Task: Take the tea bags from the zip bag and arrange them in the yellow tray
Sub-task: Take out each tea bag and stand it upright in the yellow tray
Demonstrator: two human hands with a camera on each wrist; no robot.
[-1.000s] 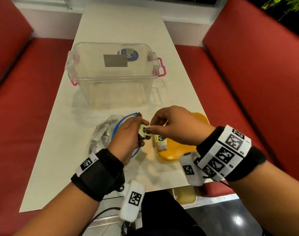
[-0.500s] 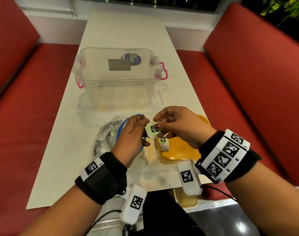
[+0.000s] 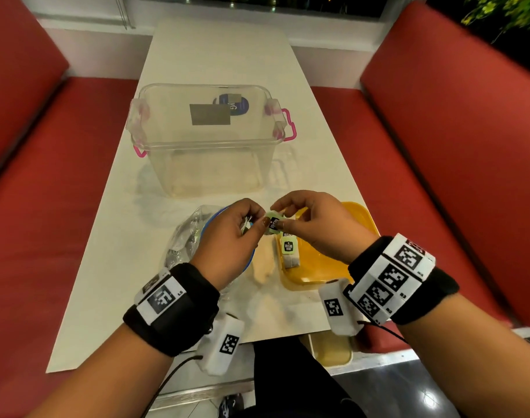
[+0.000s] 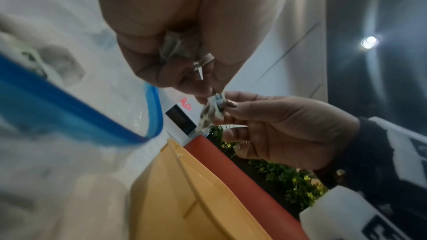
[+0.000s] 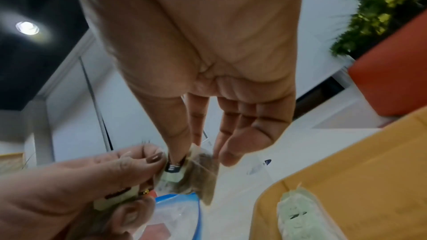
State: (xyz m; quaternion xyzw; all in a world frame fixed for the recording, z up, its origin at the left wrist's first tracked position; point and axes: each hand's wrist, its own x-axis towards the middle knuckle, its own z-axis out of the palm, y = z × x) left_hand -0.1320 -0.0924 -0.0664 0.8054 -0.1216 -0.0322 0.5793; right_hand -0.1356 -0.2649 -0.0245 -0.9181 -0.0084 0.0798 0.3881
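In the head view, both hands meet above the white table (image 3: 215,55), pinching one tea bag (image 3: 274,222) between them; its pale green tag carries a dark label whose small print is too blurred to read. The left hand (image 3: 227,245) holds it with thumb and forefinger, fingers curled, and hides much of the zip bag (image 3: 188,236) with its blue seal lying under it. The right hand (image 3: 315,227) pinches the tag from the other side, over the yellow tray (image 3: 357,218), where a second tea bag (image 3: 289,251) lies along the left edge, its tag reading "McCoy teas". Behind stands a clear tub (image 3: 206,146) with pink latches and a blue sticker only partly legible. In the left wrist view, the left palm fills the top and more crumpled tea bags (image 4: 175,48) sit bunched in its curled fingers; the shared bag, the blue seal and the tray rim are blurred. In the right wrist view, the right thumb and forefinger grip the tag while the other fingers hang loosely; the tea bag in the tray is cut off at the lower edge.
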